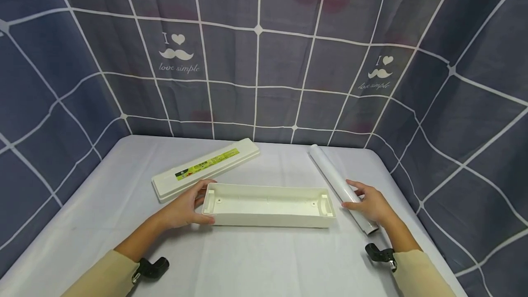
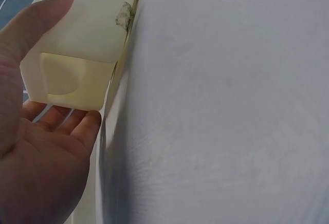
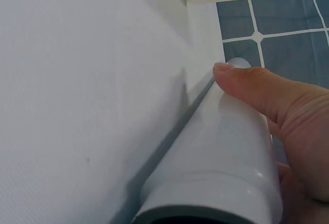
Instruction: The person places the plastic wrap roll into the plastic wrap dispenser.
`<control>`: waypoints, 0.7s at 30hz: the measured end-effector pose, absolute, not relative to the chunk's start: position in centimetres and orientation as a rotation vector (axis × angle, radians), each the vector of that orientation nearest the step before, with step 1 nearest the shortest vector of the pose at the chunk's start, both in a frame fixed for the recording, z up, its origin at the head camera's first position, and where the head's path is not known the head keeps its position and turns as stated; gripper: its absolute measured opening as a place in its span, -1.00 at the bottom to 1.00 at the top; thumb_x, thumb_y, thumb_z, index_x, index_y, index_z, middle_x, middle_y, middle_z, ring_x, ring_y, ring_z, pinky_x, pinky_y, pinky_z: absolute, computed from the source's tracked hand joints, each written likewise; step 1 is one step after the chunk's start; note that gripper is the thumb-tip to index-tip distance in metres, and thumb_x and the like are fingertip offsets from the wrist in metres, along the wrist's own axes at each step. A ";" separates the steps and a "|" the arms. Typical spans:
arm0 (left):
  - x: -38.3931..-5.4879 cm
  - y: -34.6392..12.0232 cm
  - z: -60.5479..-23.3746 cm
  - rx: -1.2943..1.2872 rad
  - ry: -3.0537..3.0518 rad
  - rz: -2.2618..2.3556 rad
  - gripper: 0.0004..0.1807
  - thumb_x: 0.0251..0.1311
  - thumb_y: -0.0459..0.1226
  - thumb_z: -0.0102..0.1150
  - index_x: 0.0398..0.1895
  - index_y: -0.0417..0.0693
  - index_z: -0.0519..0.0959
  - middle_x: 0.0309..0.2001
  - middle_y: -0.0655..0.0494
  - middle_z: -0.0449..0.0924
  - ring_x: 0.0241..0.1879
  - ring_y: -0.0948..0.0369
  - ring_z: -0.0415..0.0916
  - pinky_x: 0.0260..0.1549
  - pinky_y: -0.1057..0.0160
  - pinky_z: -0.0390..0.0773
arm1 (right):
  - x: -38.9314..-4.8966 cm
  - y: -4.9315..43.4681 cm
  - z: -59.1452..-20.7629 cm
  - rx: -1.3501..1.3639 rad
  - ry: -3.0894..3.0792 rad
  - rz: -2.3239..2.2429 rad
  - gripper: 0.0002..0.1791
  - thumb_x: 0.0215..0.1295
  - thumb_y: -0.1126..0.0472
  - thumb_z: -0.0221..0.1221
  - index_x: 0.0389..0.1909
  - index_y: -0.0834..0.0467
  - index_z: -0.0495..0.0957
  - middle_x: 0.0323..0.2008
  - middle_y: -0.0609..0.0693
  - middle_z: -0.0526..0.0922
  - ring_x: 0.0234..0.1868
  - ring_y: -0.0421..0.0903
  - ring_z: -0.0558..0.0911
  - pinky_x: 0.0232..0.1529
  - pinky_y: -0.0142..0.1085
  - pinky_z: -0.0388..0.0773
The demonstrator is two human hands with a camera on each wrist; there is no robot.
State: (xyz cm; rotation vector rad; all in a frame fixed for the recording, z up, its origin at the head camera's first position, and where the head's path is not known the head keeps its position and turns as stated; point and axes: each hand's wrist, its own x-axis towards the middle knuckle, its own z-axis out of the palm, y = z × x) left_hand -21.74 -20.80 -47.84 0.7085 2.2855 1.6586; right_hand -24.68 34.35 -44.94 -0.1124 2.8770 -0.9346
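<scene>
A long cream plastic box without its lid stands on the white cloth, its hollow inside facing up. My left hand holds the box's left end, thumb along the front wall and fingers behind; the left wrist view shows the fingers at the end wall. My right hand grips a roll of plastic wrap near its lower end, thumb on its left side. In the right wrist view the roll's open tube end faces the camera. The roll lies slanted on the cloth, right of the box.
The cream lid, bearing a green and yellow label, lies slanted behind the box at left. A white cloth covers the table. Dark grey-blue curtains with white grid lines rise at the back and both sides.
</scene>
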 end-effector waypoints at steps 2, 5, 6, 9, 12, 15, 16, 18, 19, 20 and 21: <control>-21.7 -20.9 -47.9 0.717 2.275 1.664 0.16 -0.12 -0.37 0.65 0.51 -0.30 0.07 0.44 -0.28 0.19 0.41 -0.25 0.32 0.28 0.54 0.37 | -24.6 34.2 -44.9 -0.091 2.886 -0.933 0.01 0.09 -0.01 0.53 0.52 0.18 0.28 0.08 0.41 0.60 -0.17 0.07 0.67 -0.28 -0.17 0.65; -21.7 -21.0 -47.9 0.729 2.257 1.671 0.19 -0.11 -0.37 0.65 0.53 -0.32 0.03 0.45 -0.28 0.17 0.44 -0.28 0.27 0.28 0.60 0.33 | -24.4 34.1 -44.8 -0.075 2.902 -0.937 0.00 0.09 -0.02 0.53 0.51 0.19 0.30 0.08 0.42 0.60 -0.16 0.08 0.68 -0.28 -0.13 0.67; -21.7 -21.1 -47.9 0.729 2.247 1.672 0.19 -0.12 -0.37 0.65 0.53 -0.31 0.03 0.45 -0.28 0.16 0.45 -0.28 0.25 0.28 0.61 0.33 | -24.4 34.0 -44.8 -0.068 2.908 -0.939 0.00 0.09 -0.02 0.53 0.51 0.19 0.30 0.08 0.42 0.61 -0.15 0.08 0.68 -0.28 -0.13 0.67; -21.8 -21.3 -47.8 0.727 2.213 1.678 0.20 -0.14 -0.37 0.66 0.53 -0.27 0.04 0.46 -0.26 0.17 0.48 -0.27 0.20 0.28 0.61 0.34 | -24.2 33.9 -44.9 -0.043 2.915 -0.960 -0.02 0.09 -0.01 0.54 0.50 0.18 0.32 0.08 0.42 0.62 -0.13 0.10 0.69 -0.27 -0.13 0.68; -21.8 -21.4 -47.5 0.719 2.184 1.684 0.20 -0.16 -0.38 0.66 0.53 -0.23 0.06 0.47 -0.24 0.18 0.50 -0.25 0.18 0.27 0.60 0.36 | -24.1 33.8 -45.1 -0.020 2.922 -0.980 -0.04 0.09 0.01 0.53 0.49 0.15 0.35 0.09 0.41 0.62 -0.11 0.12 0.69 -0.26 -0.13 0.69; -21.8 -21.5 -47.4 0.718 2.164 1.696 0.20 -0.16 -0.39 0.66 0.53 -0.24 0.05 0.48 -0.25 0.18 0.51 -0.24 0.16 0.27 0.58 0.39 | -24.1 33.9 -45.3 -0.021 2.939 -0.994 -0.07 0.09 0.01 0.53 0.47 0.14 0.38 0.07 0.40 0.65 -0.09 0.13 0.69 -0.26 -0.16 0.67; -21.8 -21.5 -47.4 0.715 2.159 1.700 0.20 -0.16 -0.39 0.66 0.54 -0.24 0.05 0.49 -0.25 0.19 0.51 -0.24 0.16 0.27 0.57 0.39 | -24.2 33.9 -45.4 -0.023 2.944 -1.002 -0.09 0.09 0.02 0.53 0.47 0.14 0.39 0.05 0.38 0.66 -0.09 0.12 0.69 -0.25 -0.18 0.66; -21.8 -21.5 -47.3 0.715 2.153 1.705 0.21 -0.16 -0.40 0.66 0.54 -0.24 0.05 0.48 -0.26 0.19 0.50 -0.24 0.17 0.27 0.56 0.40 | -24.2 34.0 -45.5 -0.028 2.955 -1.012 -0.11 0.09 0.02 0.54 0.45 0.14 0.42 0.01 0.33 0.70 -0.10 0.08 0.68 -0.25 -0.23 0.64; -21.8 -21.5 -47.3 0.714 2.151 1.708 0.20 -0.16 -0.41 0.66 0.54 -0.24 0.05 0.48 -0.26 0.20 0.50 -0.24 0.17 0.27 0.56 0.40 | -24.2 34.0 -45.6 -0.033 2.961 -1.016 -0.12 0.09 0.02 0.54 0.44 0.15 0.43 -0.02 0.30 0.71 -0.11 0.05 0.67 -0.25 -0.25 0.62; -21.8 -21.5 -47.3 0.713 2.151 1.708 0.20 -0.17 -0.41 0.66 0.54 -0.23 0.06 0.48 -0.26 0.21 0.49 -0.24 0.18 0.27 0.56 0.41 | -24.2 34.0 -45.6 -0.034 2.963 -1.021 -0.12 0.09 0.02 0.54 0.43 0.16 0.44 -0.04 0.28 0.72 -0.12 0.03 0.66 -0.24 -0.27 0.61; -21.8 -21.5 -47.2 0.712 2.152 1.709 0.20 -0.17 -0.42 0.66 0.53 -0.23 0.07 0.47 -0.27 0.21 0.49 -0.24 0.19 0.28 0.55 0.41 | -24.2 34.0 -45.6 -0.023 2.964 -1.033 -0.13 0.08 0.02 0.54 0.42 0.15 0.45 -0.05 0.25 0.73 -0.12 0.01 0.65 -0.24 -0.29 0.59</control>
